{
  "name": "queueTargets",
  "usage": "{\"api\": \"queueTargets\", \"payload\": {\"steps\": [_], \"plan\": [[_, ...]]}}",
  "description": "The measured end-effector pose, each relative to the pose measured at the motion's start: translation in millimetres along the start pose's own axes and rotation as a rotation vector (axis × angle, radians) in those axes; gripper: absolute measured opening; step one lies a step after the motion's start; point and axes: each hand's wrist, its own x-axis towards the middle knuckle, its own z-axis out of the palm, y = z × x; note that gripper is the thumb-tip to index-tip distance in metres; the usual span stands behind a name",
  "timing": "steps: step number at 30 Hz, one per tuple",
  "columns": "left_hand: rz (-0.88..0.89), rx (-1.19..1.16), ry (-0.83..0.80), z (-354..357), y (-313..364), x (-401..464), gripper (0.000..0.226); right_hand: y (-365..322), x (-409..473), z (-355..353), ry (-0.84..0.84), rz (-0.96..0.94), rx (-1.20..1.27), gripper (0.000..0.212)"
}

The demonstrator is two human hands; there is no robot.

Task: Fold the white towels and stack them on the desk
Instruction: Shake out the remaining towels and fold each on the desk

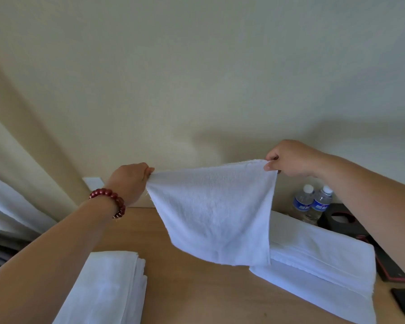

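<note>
One wooden table (197,288) carries two stacks: folded towels (112,286) at left, more towels (320,256) at right. One white towel (213,213) hangs above the table, its top corners pinched by left hand (129,181) and right hand (288,160). Two water bottles (312,202) stand behind the right stack.

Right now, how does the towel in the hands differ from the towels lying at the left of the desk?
The held towel hangs in the air, pinched at its top corners by the left hand and right hand; the left pile rests on the desk, touched by neither hand. The held towel is a single spread sheet; the left pile is folded in layers. Both are white.
</note>
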Motion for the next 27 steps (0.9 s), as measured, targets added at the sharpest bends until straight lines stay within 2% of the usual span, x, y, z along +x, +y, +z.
{"api": "queueTargets", "payload": {"steps": [4, 8, 12, 15, 17, 18, 20, 22, 24, 27], "plan": [[-0.022, 0.085, -0.021, 8, 0, 21, 0.042, 2, 28, 10, 0.076, 0.039, 0.025, 0.051], [-0.042, 0.087, 0.036, 16, 1, 31, 0.039, 7, 51, 25, 0.193, 0.038, 0.027, 0.038], [-0.094, 0.053, 0.081, 22, -1, 22, 0.037, 6, 53, 48, 0.306, -0.011, 0.069, 0.035], [-0.018, -0.064, 0.223, 36, -5, -6, 0.031, 13, 37, 80, 0.362, -0.031, 0.068, 0.031], [0.027, -0.112, 0.261, 56, -12, -31, 0.025, 21, 18, 108, 0.397, -0.050, 0.119, 0.021], [0.040, -0.104, 0.251, 69, -16, -45, 0.025, 25, 6, 124, 0.397, -0.063, 0.144, 0.011], [0.103, -0.067, 0.236, 99, -24, -74, 0.030, 39, -19, 163, 0.366, -0.084, 0.127, 0.015], [0.207, -0.044, 0.236, 129, -27, -105, 0.044, 56, -43, 207, 0.321, -0.094, 0.088, 0.014], [0.293, -0.016, 0.203, 160, -28, -134, 0.061, 72, -65, 248, 0.224, -0.103, 0.035, 0.013], [0.338, 0.003, 0.099, 208, -35, -175, 0.067, 88, -96, 293, 0.005, -0.099, -0.001, 0.019]]}}
